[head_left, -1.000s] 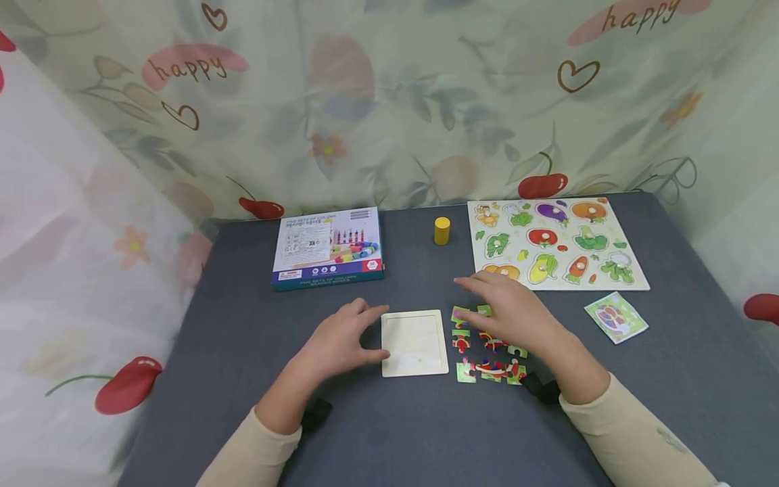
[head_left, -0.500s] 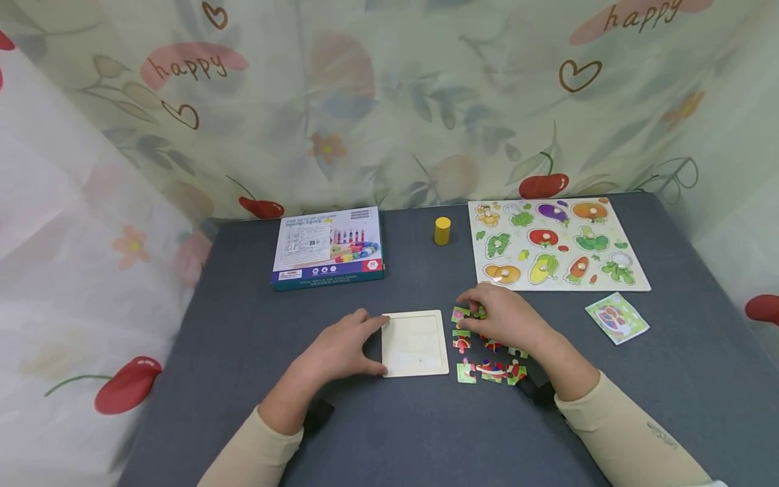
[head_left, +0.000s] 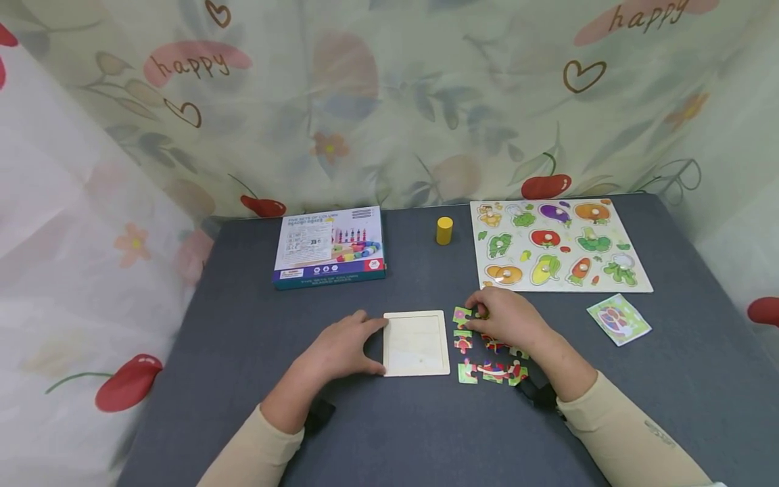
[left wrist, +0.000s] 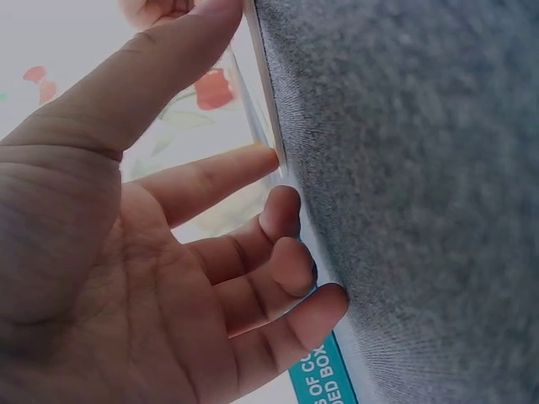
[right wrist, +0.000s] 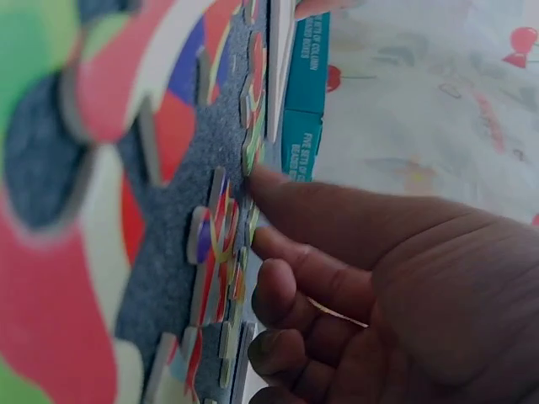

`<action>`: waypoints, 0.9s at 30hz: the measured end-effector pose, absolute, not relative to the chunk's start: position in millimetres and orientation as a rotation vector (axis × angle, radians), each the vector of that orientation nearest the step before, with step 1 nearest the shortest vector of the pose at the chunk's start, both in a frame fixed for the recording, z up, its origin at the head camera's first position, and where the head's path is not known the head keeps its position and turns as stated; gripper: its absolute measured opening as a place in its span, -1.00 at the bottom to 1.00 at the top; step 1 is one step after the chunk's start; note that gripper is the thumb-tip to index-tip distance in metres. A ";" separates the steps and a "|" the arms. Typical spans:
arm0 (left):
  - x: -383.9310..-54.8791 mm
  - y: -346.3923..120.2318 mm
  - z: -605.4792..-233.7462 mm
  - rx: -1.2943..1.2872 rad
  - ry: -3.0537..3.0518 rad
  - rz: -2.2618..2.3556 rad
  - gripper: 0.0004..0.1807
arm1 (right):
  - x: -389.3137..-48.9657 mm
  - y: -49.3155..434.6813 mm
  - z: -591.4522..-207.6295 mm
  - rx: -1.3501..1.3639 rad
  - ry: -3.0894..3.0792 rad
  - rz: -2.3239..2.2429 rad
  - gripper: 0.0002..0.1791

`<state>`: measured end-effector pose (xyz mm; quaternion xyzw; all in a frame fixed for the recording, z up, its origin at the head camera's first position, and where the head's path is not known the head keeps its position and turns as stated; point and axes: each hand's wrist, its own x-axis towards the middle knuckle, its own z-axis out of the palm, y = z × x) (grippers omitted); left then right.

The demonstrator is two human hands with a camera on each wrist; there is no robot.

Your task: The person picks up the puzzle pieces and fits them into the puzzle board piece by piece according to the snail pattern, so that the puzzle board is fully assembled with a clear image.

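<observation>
A shallow, pale wooden puzzle tray (head_left: 416, 343) lies on the dark table. My left hand (head_left: 343, 346) is at its left side, thumb and index finger spread to the two left corners; in the left wrist view the other fingers are loosely bent. To the tray's right lie several loose jigsaw pieces (head_left: 467, 372), coloured green, red and white. Over the upper ones is my right hand (head_left: 508, 316), its thumb and index finger pinching a puzzle piece, mostly hidden by the fingers. Beside those fingertips lies a green-and-pink corner piece (head_left: 461, 316).
A boxed bead set (head_left: 330, 247) lies at the back left, with a yellow cylinder (head_left: 444, 230) to its right. A vegetable peg puzzle board (head_left: 560, 245) lies at the back right. In front of it is a square picture card (head_left: 619, 320). Printed curtains surround the table.
My right hand has come down and left from above the pieces, its thumb and index finger closing at the upper row. My left fingertips have settled at the tray's left corners.
</observation>
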<state>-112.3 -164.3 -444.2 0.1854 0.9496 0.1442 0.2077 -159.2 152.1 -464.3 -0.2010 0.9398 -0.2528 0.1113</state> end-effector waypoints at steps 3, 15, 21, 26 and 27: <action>-112.6 -165.1 -443.3 0.525 2.638 0.402 -0.06 | -159.7 151.4 -466.7 -0.583 2.774 -0.728 -0.69; -113.1 -166.2 -447.7 0.542 2.621 0.388 0.02 | -154.4 156.0 -437.2 -0.571 2.835 -0.749 -0.73; -112.5 -164.8 -449.9 0.535 2.612 0.403 0.03 | -144.5 159.7 -408.6 -0.579 2.847 -0.807 -0.72; -112.7 -165.1 -450.1 0.524 2.614 0.410 0.02 | -138.6 159.1 -385.3 -0.615 2.863 -0.845 -0.72; -112.6 -165.4 -449.7 0.523 2.613 0.412 0.02 | -137.9 158.9 -380.7 -0.624 2.868 -0.852 -0.72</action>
